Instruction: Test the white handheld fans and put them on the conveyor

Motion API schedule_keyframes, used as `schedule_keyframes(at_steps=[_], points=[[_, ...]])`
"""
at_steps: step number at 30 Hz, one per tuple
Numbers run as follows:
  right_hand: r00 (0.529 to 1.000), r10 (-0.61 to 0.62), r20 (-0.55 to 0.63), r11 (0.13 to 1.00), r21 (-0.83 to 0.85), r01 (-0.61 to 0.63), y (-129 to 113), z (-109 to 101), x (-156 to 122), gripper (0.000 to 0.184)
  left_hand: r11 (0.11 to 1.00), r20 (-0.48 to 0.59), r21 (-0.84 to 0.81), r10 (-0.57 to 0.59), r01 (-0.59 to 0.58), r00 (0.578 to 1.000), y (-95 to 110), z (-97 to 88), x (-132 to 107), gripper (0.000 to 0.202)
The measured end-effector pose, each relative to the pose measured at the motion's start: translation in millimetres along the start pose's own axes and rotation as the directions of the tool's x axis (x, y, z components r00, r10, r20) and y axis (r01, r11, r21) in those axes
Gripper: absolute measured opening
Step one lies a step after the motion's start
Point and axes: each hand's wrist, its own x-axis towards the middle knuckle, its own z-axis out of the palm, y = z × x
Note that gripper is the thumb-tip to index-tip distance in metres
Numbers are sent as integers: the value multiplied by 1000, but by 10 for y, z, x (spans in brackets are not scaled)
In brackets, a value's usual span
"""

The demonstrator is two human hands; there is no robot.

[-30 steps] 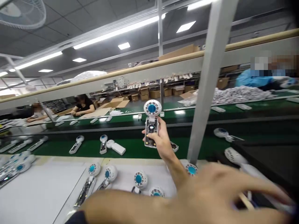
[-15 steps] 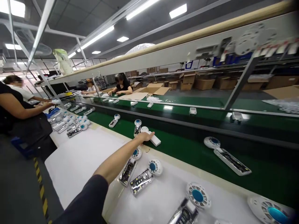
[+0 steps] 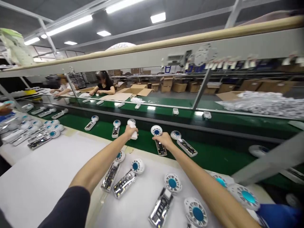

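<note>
Over the green conveyor belt, my left hand (image 3: 129, 131) is closed around a white handheld fan (image 3: 133, 135), its back facing up. To the right, my right hand (image 3: 164, 139) grips another handheld fan (image 3: 156, 130) near its neck; this one shows a blue centre and an open handle with dark circuitry. Close beside my right hand a third fan (image 3: 186, 147) lies on the belt. A smaller-looking fan (image 3: 116, 130) rests on the belt left of my left hand. Below my forearms, several open-handled fans, among them one fan (image 3: 125, 182), lie on the white table.
The green belt (image 3: 147, 147) runs along the white worktable (image 3: 71, 158). Many fans (image 3: 40, 133) are heaped at the left. A grey upright post (image 3: 270, 158) stands at right. Across the line, a person in black (image 3: 105, 85) sits near cardboard boxes (image 3: 139, 90).
My right hand has come into view and taken hold of a fan. My left hand has lifted its fan slightly, turning it more upright. The view has swung right.
</note>
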Motion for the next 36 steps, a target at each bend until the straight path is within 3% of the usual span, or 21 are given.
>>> schedule_keyframes(at_steps=[4,7,10,13,16,20,25,28,33,36], points=[[999,33,1,982,-186,-32,199,-16,140,34,967,115,-243,110,-80,987,103,-228,-257,38],[997,66,-42,953,-295,-75,416,-275,119,39,909,188,-405,182,-93,965,139,-512,-553,42],[973,215,-89,912,-337,-232,635,-512,99,40,849,228,-522,235,-85,945,160,-677,-820,50],[937,343,-61,893,-287,-345,759,-568,80,35,803,242,-594,225,-39,944,176,-585,-968,31],[935,355,16,926,-143,-350,738,-505,17,30,778,283,-627,191,31,940,184,-329,-1067,24],[975,198,97,954,209,-215,549,-515,-179,28,729,276,-685,266,-5,924,241,-41,-1292,44],[998,-56,21,787,616,31,242,-803,-584,17,686,372,-728,391,3,842,428,44,-1710,40],[989,-145,-4,687,719,103,123,-947,-855,28,667,423,-745,458,13,782,487,45,-1934,49],[971,-222,-86,607,768,207,82,-1009,-1165,51,677,332,-709,569,-199,752,439,59,-2109,70],[948,-302,-100,596,757,269,89,-1015,-1235,61,680,353,-687,621,-256,700,414,54,-2087,73]])
